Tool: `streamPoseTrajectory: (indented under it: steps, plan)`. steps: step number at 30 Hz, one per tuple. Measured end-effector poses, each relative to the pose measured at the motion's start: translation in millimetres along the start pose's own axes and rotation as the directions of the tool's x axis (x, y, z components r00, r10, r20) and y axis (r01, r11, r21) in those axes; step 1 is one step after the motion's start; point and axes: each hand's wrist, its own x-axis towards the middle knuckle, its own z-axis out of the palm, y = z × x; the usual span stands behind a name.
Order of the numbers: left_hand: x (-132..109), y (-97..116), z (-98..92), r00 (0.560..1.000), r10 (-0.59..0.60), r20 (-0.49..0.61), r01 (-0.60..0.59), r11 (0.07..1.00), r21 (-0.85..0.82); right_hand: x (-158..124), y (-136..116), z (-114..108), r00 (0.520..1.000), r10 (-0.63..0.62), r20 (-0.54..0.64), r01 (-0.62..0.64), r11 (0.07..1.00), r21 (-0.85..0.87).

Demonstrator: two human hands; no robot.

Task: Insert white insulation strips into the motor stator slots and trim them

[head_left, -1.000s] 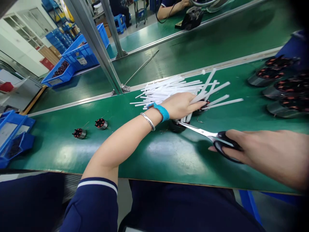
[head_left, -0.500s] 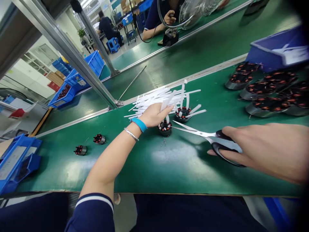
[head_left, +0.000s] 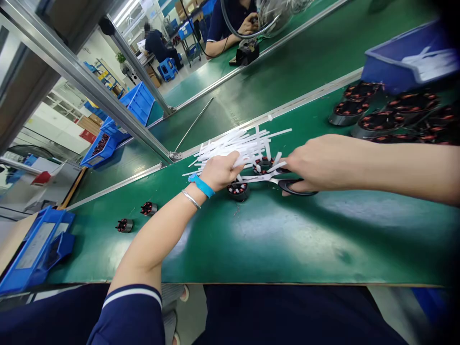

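1. Change: within the last half second, the right grip [head_left: 309, 163] has moved left and farther up the table [head_left: 287, 249]. Scissors [head_left: 265, 177] stood right of the near wound core [head_left: 237, 193], blades spread; now they reach over its top, tips just below the left grip [head_left: 222, 171].
2. Meaning, as I judge it: blades and held strips now meet at one spot, with the left side steadying. Cannot tell whether the blades have closed or anything is cut.
3. Left grip: thumb and fingers pinched on white strips [head_left: 239, 177] running down to the near core, just below it.
4. Right grip: closed around the scissors' black handles. Far wound core [head_left: 263, 165] lies to its left, just beyond the blades, strips sticking out of it.
5. Pose: left arm reaches forward from the body, back of hand upward; right forearm enters almost level from the right, knuckles up.
6. Around: strip pile [head_left: 226, 143] just beyond left grip; two small cores [head_left: 149, 209] well left of it.
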Motion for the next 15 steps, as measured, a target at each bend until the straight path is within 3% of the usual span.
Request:
streamPoseTrajectory:
  steps: [7,15]
  plan:
    - [7.0,-3.1,-8.8,0.984,0.163,0.069,-0.164,0.986,0.005,17.1,8.2,-6.7,0.985,-0.144,0.094,0.156,0.980,-0.124]
    - [2.9,-5.1,-4.7,0.987,0.144,0.068,-0.139,0.988,-0.072,15.4,2.4,-14.2,0.982,-0.168,0.089,0.180,0.972,-0.151]
